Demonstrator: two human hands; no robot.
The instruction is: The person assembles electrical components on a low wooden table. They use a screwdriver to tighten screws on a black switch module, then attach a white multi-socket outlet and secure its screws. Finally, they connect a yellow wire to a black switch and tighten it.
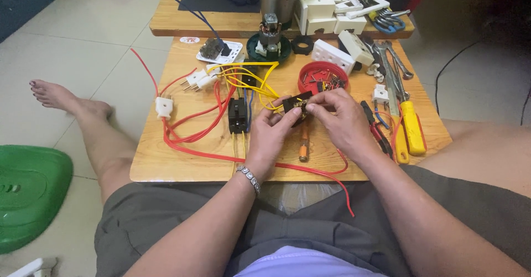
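Observation:
My left hand [269, 136] and my right hand [338, 119] meet over a low wooden table [182, 163]. Together they pinch a small black electrical part [297, 104] with brass contacts. Yellow wires [251, 78] run from that part back toward a motor unit [270, 39]. A black switch block [238, 115] lies just left of my left hand. Under my hands rests an orange-handled screwdriver [303, 144]. Red wires [193, 127] loop across the table to white plugs [200, 79] and a white connector [163, 106].
A red round tray [322, 78] of small parts sits behind my hands. Yellow-handled screwdrivers [412, 127], red pliers [378, 129] and wrenches [392, 67] lie to the right. White socket housings [332, 6] and a metal cup [279, 0] stand at the back. A green plastic stool [27, 191] is on the floor at left.

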